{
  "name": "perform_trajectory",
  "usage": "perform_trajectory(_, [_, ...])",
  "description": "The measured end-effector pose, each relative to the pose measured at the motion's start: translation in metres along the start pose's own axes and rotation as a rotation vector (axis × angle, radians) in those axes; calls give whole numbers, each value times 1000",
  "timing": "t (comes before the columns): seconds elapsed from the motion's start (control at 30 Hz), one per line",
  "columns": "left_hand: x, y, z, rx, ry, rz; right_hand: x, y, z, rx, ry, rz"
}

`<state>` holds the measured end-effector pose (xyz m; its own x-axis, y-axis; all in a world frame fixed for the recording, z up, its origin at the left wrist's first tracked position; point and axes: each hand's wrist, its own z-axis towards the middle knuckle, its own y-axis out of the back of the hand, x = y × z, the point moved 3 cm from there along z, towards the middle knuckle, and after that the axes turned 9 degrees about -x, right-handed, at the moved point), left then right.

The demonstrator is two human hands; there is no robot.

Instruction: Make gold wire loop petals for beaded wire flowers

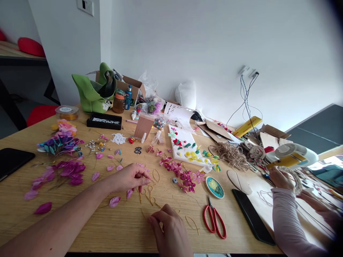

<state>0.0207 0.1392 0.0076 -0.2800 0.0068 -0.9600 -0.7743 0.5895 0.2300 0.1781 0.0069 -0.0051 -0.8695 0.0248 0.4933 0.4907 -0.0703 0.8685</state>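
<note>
My left hand (135, 177) is low over the table, its fingers curled together beside small gold wire loops (148, 194); whatever it may pinch is too small to make out. Nearer the table's front edge, my right hand (170, 228) has its thumb and index finger bent toward each other, and a thin piece of gold wire shows by the fingertips. A leaf-shaped wire loop (156, 175) lies beyond my left hand, and another wire loop (191, 222) lies right of my right hand. Pink petals (114, 201) are scattered around my left forearm.
Red-handled scissors (214, 217) and a dark phone (253, 216) lie at the right. Pink flowers (184, 176) and a white board with yellow flowers (187, 146) stand beyond. At the far right, another person's hands (281, 178) hold a braided ring.
</note>
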Motion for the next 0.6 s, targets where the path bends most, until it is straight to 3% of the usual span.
perform_trajectory(0.17, [3, 1, 2, -97, -16, 23, 2, 7, 8, -57, 24, -22])
perform_trajectory(0.3, [4, 5, 4, -198, -39, 45, 17, 16, 36, -117, 81, -130])
perform_trajectory(0.43, [0, 7, 4, -243, -65, 65, 39, 8, 68, -14, 276, -446])
perform_trajectory(0.6, [-5, 8, 4, -270, -101, 68, 56, -7, 88, 95, 353, -545])
